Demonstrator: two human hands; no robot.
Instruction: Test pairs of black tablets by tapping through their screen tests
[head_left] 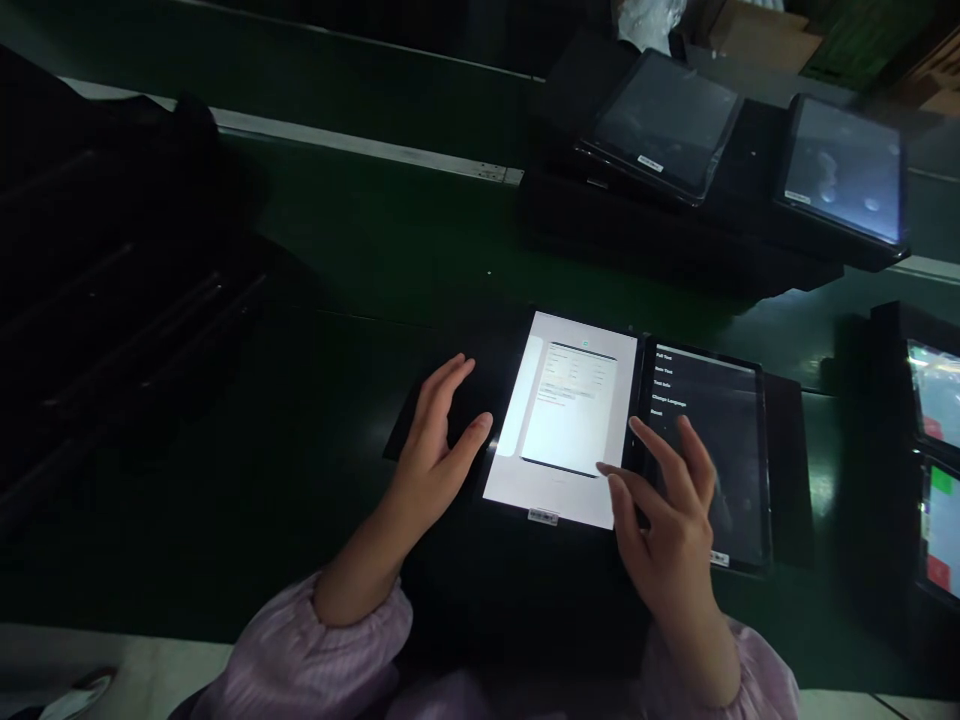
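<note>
A tablet with a bright white screen lies in front of me, showing a shrunken page in its middle. My left hand is open beside its left edge, thumb and fingers apart and holding nothing. Over the lower right corner of that screen is my right hand, its fingers spread and the index fingertip at the glass; whether it touches I cannot tell. Just right of it lies a second tablet with a dark screen and a white text menu, partly covered by my right hand.
Two more tablets, one dark and one glossy, rest on a black raised stand at the back right. At the right edge are lit tablets with coloured patches. Dark stacked items fill the left of the green table.
</note>
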